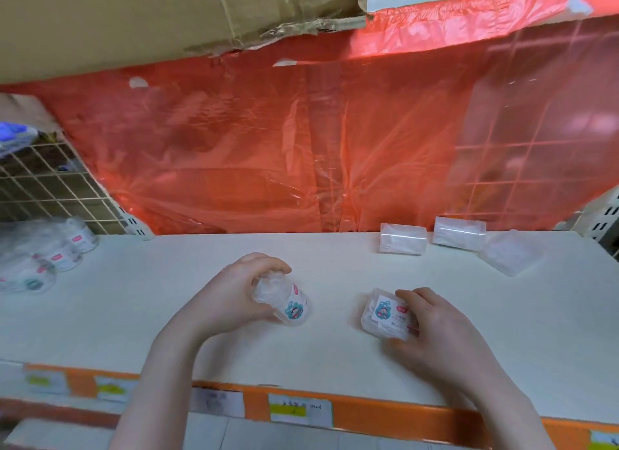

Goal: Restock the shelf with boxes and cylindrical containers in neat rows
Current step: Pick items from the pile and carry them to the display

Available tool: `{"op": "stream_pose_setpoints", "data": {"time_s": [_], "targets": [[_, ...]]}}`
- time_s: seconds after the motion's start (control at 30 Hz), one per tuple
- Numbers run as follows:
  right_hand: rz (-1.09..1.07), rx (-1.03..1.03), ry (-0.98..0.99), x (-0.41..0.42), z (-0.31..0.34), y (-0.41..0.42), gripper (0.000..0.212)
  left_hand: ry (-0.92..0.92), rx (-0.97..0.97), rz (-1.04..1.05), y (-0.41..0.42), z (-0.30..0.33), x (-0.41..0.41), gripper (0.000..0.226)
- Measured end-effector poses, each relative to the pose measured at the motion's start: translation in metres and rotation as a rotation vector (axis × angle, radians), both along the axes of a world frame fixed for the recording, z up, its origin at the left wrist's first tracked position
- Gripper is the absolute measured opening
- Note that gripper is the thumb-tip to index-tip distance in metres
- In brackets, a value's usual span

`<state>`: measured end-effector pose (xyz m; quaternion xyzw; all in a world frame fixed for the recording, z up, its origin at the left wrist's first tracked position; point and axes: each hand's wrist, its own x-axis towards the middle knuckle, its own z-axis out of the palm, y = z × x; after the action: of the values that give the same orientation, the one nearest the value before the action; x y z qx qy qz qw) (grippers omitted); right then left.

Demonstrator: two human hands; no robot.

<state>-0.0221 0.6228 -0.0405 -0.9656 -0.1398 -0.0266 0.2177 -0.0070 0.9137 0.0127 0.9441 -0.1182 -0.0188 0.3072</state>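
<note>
I see the white shelf (335,359) from above, with both hands over its middle. The left hand (231,295) grasps a clear cylinder (284,304), fingers curled over its top and thumb under it; the cylinder is tilted, label toward me, and I cannot tell whether it touches the shelf. The right hand (435,329) grasps a clear flat box (388,315), fingers curled along its right edge, label side up. The box sits low over the shelf, just right of the cylinder; contact with the shelf is not clear.

At the back right of the shelf, three more clear boxes: one (403,238) and a second (459,232) side by side against the red plastic sheet (301,148), a third (512,253) lying askew to their right. At the far left end of the shelf, a cluster of cylinders (63,252) in clear wrap, blurred.

The red sheet hangs behind the shelf over a wire grid (50,188). A cardboard carton (134,24) sits above the sheet. The shelf's front edge carries an orange strip (385,416) with price tags (294,409).
</note>
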Motion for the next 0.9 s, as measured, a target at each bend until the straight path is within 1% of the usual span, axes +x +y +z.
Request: {"op": "stream_pose_setpoints", "data": {"time_s": [0.2, 0.33, 0.43, 0.57, 0.7, 0.9], "targets": [[0.111, -0.023, -0.035, -0.013, 0.012, 0.054, 0.068, -0.052, 0.067, 0.103, 0.054, 0.014, -0.042, 0.057], [0.140, -0.041, -0.067, -0.025, 0.017, 0.104, 0.067, -0.101, 0.053, 0.150, 0.102, 0.018, -0.074, 0.050], [0.154, -0.024, -0.092, -0.042, 0.018, 0.164, 0.070, -0.144, 0.056, 0.181, 0.154, 0.020, -0.107, 0.050], [0.146, 0.021, -0.120, -0.067, 0.017, 0.247, 0.061, -0.189, 0.076, 0.187, 0.228, 0.019, -0.143, 0.049], [0.152, 0.038, -0.106, -0.086, 0.019, 0.323, 0.061, -0.186, 0.113, 0.219, 0.304, 0.019, -0.172, 0.051], [0.167, 0.010, -0.094, -0.094, 0.032, 0.398, 0.059, -0.164, 0.155, 0.249, 0.381, 0.025, -0.188, 0.048]]}}
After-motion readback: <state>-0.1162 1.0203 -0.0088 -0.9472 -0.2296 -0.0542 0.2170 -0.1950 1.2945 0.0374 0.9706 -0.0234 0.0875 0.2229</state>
